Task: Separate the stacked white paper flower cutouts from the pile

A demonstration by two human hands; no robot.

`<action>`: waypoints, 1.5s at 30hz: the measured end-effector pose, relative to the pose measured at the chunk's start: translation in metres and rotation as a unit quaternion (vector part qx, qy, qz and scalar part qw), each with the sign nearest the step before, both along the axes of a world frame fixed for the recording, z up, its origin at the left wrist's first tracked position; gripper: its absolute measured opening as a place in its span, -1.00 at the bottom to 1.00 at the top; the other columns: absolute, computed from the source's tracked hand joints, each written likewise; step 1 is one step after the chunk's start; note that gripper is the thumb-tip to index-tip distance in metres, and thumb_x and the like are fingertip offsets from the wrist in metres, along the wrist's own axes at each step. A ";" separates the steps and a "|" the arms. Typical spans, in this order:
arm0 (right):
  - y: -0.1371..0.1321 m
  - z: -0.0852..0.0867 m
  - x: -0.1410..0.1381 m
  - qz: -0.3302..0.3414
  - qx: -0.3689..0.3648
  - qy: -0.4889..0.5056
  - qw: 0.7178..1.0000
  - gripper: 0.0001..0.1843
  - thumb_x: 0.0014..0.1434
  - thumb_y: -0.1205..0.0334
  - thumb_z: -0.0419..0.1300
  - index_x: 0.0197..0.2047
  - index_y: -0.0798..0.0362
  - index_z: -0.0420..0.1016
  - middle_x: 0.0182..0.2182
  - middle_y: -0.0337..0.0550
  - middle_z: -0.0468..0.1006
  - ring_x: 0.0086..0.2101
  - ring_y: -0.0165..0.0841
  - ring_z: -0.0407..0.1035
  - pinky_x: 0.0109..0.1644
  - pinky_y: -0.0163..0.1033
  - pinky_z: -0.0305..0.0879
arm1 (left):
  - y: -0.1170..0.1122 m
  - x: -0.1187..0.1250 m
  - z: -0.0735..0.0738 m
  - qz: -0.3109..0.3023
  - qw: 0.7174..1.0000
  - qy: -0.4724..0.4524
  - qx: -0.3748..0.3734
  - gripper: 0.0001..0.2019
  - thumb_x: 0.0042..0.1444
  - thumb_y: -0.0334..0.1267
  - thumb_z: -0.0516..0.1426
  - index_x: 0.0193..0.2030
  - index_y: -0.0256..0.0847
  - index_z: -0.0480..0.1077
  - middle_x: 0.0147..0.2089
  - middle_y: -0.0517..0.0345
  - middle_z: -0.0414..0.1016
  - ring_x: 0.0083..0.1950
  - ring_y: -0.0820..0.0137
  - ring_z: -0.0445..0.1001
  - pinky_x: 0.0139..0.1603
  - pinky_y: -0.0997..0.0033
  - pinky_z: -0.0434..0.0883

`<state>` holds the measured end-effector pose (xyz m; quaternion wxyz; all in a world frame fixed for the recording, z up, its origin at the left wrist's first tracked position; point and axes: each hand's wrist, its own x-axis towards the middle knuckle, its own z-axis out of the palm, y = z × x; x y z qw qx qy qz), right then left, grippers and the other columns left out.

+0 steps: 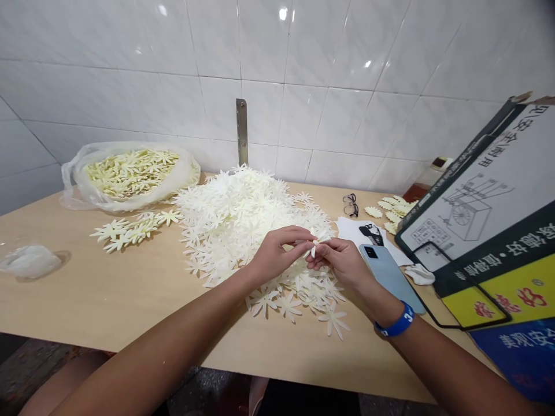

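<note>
Both my hands meet over the right part of a big heap of white flower-shaped pieces (243,214) on the table. Pinched between my left hand (281,248) and my right hand (340,260) is one small white flower (318,240), its petals showing above and below the fingertips. The fingers of both hands are closed on it. A few loose flower pieces (288,304) lie flat on the wood in front of the heap. Left of the heap is a cluster of yellowish flower pieces (134,230).
A plastic bag (73,173) of yellowish flowers stands at the back left, a clear bundle (32,261) nearer. To the right lie a phone (390,274), glasses (351,205), more pale pieces (392,208) and a large printed box (477,202). A tiled wall (347,110) closes off the back.
</note>
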<state>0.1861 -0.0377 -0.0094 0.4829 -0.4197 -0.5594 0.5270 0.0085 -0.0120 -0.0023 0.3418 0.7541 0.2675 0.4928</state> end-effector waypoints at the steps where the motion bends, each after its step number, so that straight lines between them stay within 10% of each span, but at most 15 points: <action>1: 0.000 0.000 0.000 -0.005 0.000 -0.001 1.000 -0.62 0.04 -0.09 0.36 -0.46 0.11 0.59 -0.50 -0.07 0.60 -0.51 -0.33 0.49 -0.36 -0.23 0.48 | 0.000 0.001 0.000 0.003 0.999 -0.012 -0.034 -0.84 0.14 -0.22 0.19 -0.22 -0.20 0.58 -0.14 0.01 0.61 -0.09 0.33 0.55 -0.13 0.39 0.50; 8: 0.002 -0.001 0.000 -0.008 0.008 -0.014 1.000 -0.60 0.10 -0.10 0.31 -0.43 0.12 0.56 -0.43 -0.05 0.62 -0.47 -0.36 0.49 -0.30 -0.24 0.48 | 0.004 0.000 0.001 -0.009 0.981 -0.074 -0.178 -0.76 0.08 -0.14 0.22 -0.23 -0.28 0.55 -0.15 -0.01 0.59 -0.18 0.33 0.53 -0.17 0.37 0.47; 20: -0.005 0.004 -0.004 -0.054 0.072 -0.109 0.990 -0.62 0.16 -0.09 0.24 -0.39 0.09 0.57 -0.47 -0.10 0.56 -0.42 -0.30 0.48 -0.28 -0.20 0.46 | 0.008 -0.005 0.001 0.006 0.984 -0.037 -0.172 -0.82 0.06 -0.14 0.24 -0.33 -0.19 0.60 0.01 0.00 0.55 0.11 0.22 0.47 0.17 0.19 0.35; 33: -0.001 -0.001 -0.001 0.052 0.003 0.000 0.999 -0.57 0.14 -0.14 0.26 -0.27 0.11 0.61 -0.31 -0.02 0.61 -0.36 -0.28 0.54 -0.20 -0.17 0.51 | 0.010 -0.001 -0.004 0.032 0.986 -0.025 -0.159 -0.83 -0.08 -0.15 0.33 -0.44 -0.22 0.57 -0.16 0.05 0.46 -0.13 0.33 0.48 -0.29 0.42 0.46; 45: -0.001 0.003 -0.003 0.007 -0.057 0.031 0.998 -0.62 0.01 -0.07 0.39 -0.34 0.12 0.62 -0.43 -0.08 0.60 -0.43 -0.34 0.53 -0.29 -0.28 0.50 | 0.007 -0.003 0.002 -0.016 0.990 0.018 -0.140 -0.85 0.09 -0.20 0.22 -0.39 -0.19 0.60 -0.13 0.06 0.48 -0.10 0.36 0.46 -0.21 0.44 0.40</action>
